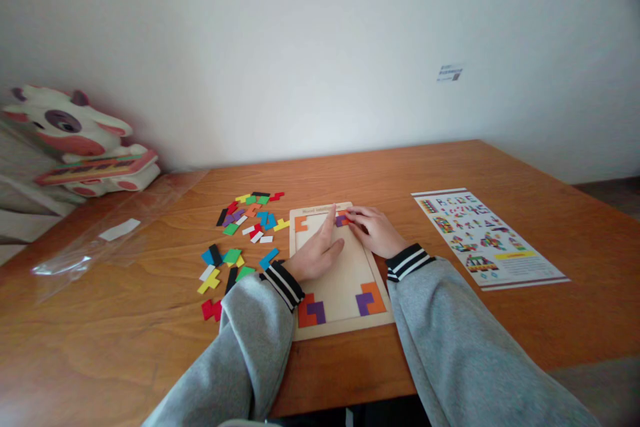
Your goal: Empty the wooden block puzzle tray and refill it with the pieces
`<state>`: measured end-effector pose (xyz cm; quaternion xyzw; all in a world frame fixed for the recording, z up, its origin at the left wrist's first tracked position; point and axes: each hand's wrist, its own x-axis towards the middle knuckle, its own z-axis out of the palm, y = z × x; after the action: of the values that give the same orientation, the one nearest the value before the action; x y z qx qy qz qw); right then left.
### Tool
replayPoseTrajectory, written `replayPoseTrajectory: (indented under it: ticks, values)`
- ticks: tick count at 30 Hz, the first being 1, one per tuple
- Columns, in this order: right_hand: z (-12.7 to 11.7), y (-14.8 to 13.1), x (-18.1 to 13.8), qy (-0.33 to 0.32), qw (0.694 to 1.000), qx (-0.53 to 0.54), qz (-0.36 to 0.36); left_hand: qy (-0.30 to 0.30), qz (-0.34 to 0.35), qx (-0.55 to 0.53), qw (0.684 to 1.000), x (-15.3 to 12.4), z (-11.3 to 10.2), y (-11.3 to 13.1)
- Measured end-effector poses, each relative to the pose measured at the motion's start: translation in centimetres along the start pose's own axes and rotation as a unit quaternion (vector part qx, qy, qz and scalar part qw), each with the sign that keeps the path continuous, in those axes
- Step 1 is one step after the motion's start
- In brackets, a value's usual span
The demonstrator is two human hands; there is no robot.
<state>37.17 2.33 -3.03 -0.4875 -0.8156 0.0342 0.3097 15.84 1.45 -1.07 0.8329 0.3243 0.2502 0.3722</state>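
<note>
Our left hand (316, 255) spread over wooden board (345, 329) on bench (150, 353), probably steadying it. Right hand (373, 232) at purple piece (341, 221), far right corner; can't tell if pinching, fingers block view. Loose pieces (271, 221) left, likely for easy reach.

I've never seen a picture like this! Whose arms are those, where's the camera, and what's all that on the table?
There's no robot here, just a person in grey sleeves. The camera sits on their head, looking forward and down, so you see roughly what they see.

On the brown table lies a wooden board, with orange and purple pieces in its corners. Left of it are many colourful flat pieces; right of it is a printed sheet. Farther left are a clear plastic bag and a cow toy.

The left hand reaches over the board, apparently holding nothing. The right hand is at the board's far right corner; I can't tell if it's gripping a piece.
</note>
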Motion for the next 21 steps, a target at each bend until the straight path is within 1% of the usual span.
replayPoseTrajectory:
  ticks: [3, 8, 12, 16, 18, 21]
  values:
    - [0.0, 0.1, 0.0, 0.002, 1.000, 0.000, 0.000, 0.002, 0.006, -0.009, 1.000, 0.3, 0.0, -0.1]
    - [-0.1, -0.2, -0.1, 0.009, 1.000, -0.022, -0.009, -0.006, 0.020, 0.056, 0.998, 0.6, 0.0, 0.4]
    - [-0.5, -0.7, 0.0, 0.002, 0.998, -0.041, -0.054, -0.002, 0.037, 0.090, 0.995, 0.6, 0.3, 0.3]
    - [-0.8, -1.0, 0.2, -0.032, 0.994, -0.030, -0.103, 0.033, 0.033, 0.065, 0.997, 0.5, 0.6, -0.3]
    - [-0.8, -1.0, 0.2, -0.045, 0.993, -0.011, -0.106, 0.057, 0.022, 0.044, 0.997, 0.3, 0.6, -0.3]
    - [-0.8, -1.0, 0.2, -0.037, 0.995, 0.017, -0.094, 0.097, 0.027, 0.038, 0.994, -0.1, 0.1, 0.3]
